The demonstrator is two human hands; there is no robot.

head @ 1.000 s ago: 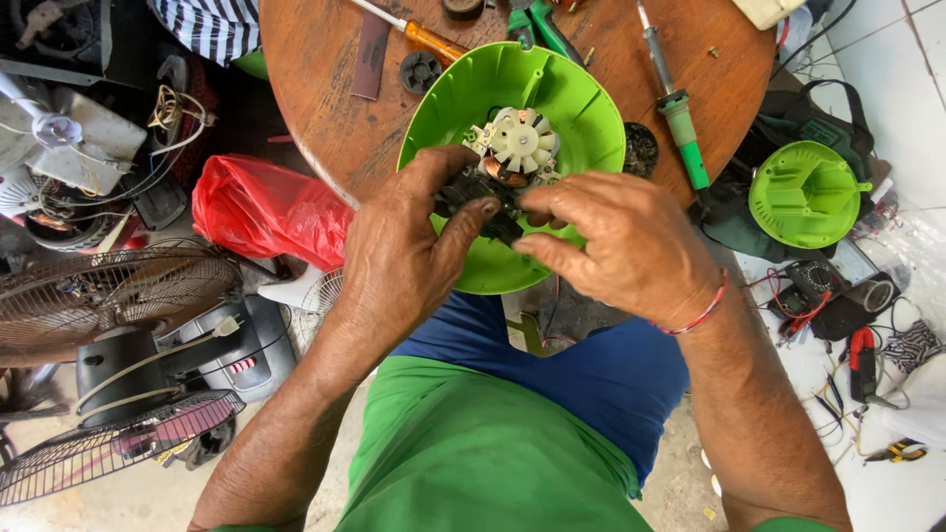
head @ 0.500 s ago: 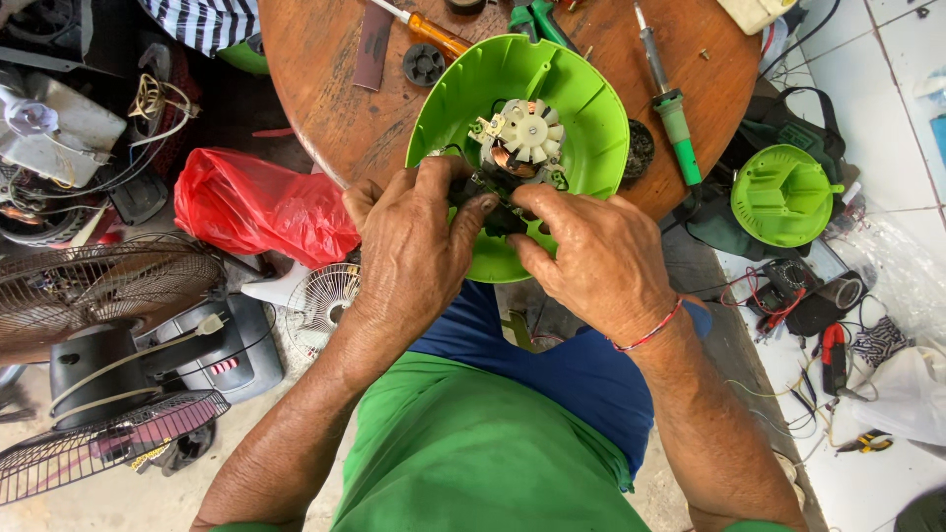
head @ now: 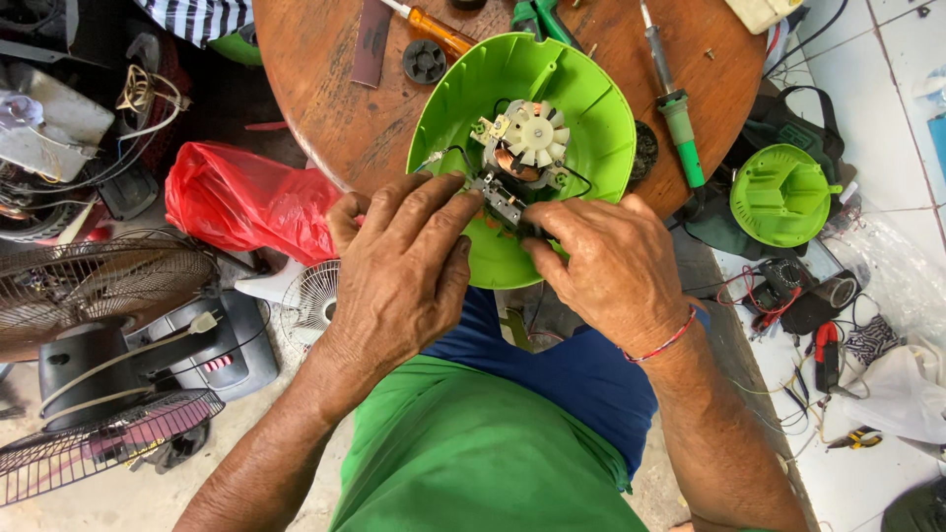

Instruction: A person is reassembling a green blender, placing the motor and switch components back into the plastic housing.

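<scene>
Housing [head: 581, 108], green and bowl-shaped, overhangs the table's [head: 335, 108] near edge so your left hand [head: 404, 266] steadies its rim, fingers curled, while your right hand [head: 611, 266] pinches the motor [head: 522, 153] bracket.

Bright, even daylight fills the scene. The white floor tiles [head: 916, 118] far right of the fingers [head: 448, 212] look almost washed out. Shadows are soft, darkest in the clutter far left of the fingers. The green bowl-shaped housing [head: 591, 99] just above them is sharp. The edges bend slightly.
</scene>
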